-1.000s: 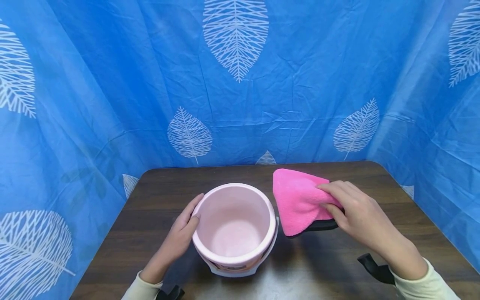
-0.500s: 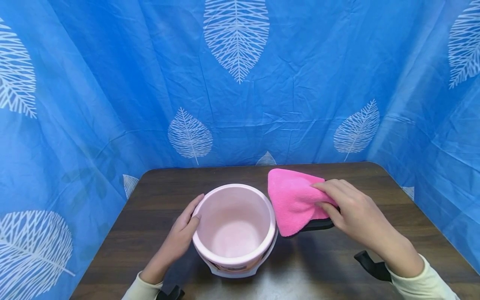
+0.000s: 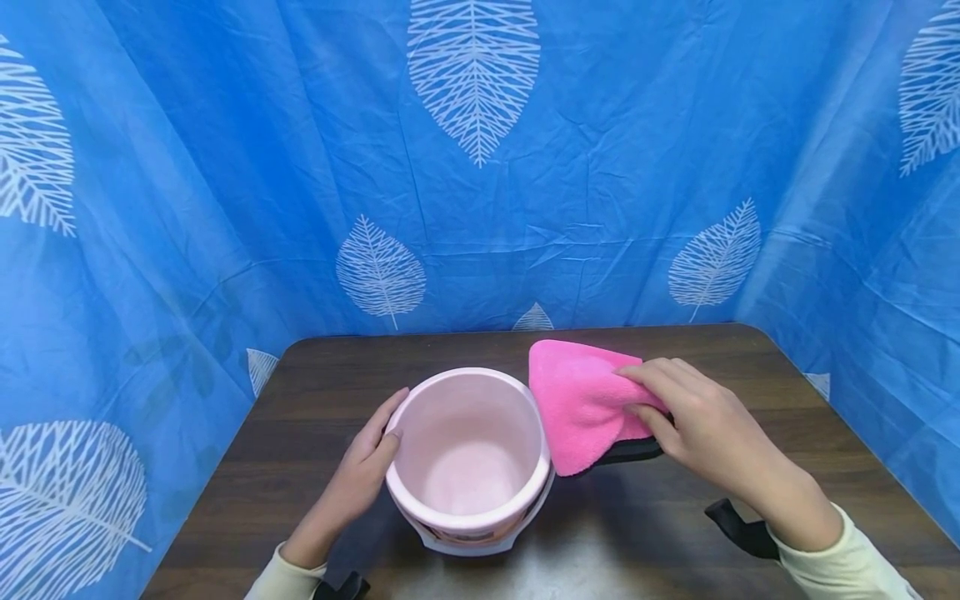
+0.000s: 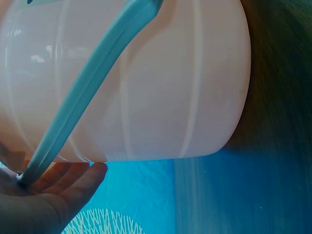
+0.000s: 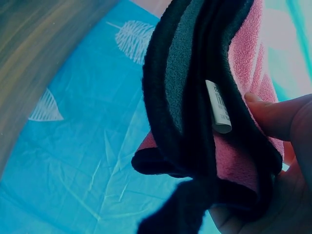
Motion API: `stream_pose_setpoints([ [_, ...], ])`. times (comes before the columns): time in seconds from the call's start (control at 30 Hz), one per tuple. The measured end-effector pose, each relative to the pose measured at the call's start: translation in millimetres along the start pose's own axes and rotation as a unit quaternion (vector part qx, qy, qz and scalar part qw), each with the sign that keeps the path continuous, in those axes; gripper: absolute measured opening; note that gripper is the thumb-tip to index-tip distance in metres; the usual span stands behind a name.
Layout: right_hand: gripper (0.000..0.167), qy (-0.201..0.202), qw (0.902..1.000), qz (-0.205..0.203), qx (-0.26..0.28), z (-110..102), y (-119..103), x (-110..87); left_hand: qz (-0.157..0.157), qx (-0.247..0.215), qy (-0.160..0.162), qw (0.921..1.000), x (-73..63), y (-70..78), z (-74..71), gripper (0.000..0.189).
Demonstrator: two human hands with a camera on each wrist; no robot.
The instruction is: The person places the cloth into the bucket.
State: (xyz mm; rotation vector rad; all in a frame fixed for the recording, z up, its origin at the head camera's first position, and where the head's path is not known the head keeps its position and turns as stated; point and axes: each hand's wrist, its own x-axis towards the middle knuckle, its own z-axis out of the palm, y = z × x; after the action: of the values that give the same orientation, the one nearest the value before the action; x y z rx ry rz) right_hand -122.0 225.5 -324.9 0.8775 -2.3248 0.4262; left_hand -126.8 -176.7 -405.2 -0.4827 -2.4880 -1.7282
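A pale pink bucket (image 3: 467, 398) stands upright on the dark wooden table. My left hand (image 3: 362, 467) grips its left side, thumb over the rim and fingers along the outer wall. Down the bucket's outside slants its handle (image 4: 80, 95), seen in the left wrist view. To the right, my right hand (image 3: 716, 429) pinches a folded fluffy pink cloth (image 3: 581, 404) between thumb and fingers. The cloth hangs beside the bucket's right rim; whether they touch I cannot tell. Dark trim, a grey-green inner layer and a white label (image 5: 218, 107) show in the right wrist view.
The brown table (image 3: 337, 367) carries the bucket. A blue sheet (image 3: 600, 167) with white leaf prints hangs behind the table and along both sides. Black wrist straps (image 3: 742, 529) sit by the cream sleeves.
My right hand has moved left with the pink cloth, bringing it nearer the bucket's right rim. The left hand and the bucket have stayed in place.
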Motion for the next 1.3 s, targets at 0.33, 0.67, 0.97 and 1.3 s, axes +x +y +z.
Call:
stream_pose_setpoints([
  [0.33, 0.05, 0.006, 0.9999, -0.012, 0.008, 3, -1, 3.2, 0.002, -0.001, 0.0, 1.0, 0.1, 0.2, 0.4, 0.053],
  [0.67, 0.05, -0.004, 0.9999, -0.01, 0.012, 4, -6, 9.5, 0.001, -0.004, -0.001, 1.0, 0.4, 0.3, 0.6, 0.053],
  [0.97, 0.049, 0.006, 0.9994, -0.026, 0.021, 7, -9, 15.2, -0.005, -0.003, 0.0, 1.0, 0.2, 1.1, 0.8, 0.053],
  [1.3, 0.05, 0.014, 0.9983, -0.043, 0.037, 8, -12, 21.8, -0.004, -0.003, 0.0, 1.0, 0.2, -0.6, 0.4, 0.053],
])
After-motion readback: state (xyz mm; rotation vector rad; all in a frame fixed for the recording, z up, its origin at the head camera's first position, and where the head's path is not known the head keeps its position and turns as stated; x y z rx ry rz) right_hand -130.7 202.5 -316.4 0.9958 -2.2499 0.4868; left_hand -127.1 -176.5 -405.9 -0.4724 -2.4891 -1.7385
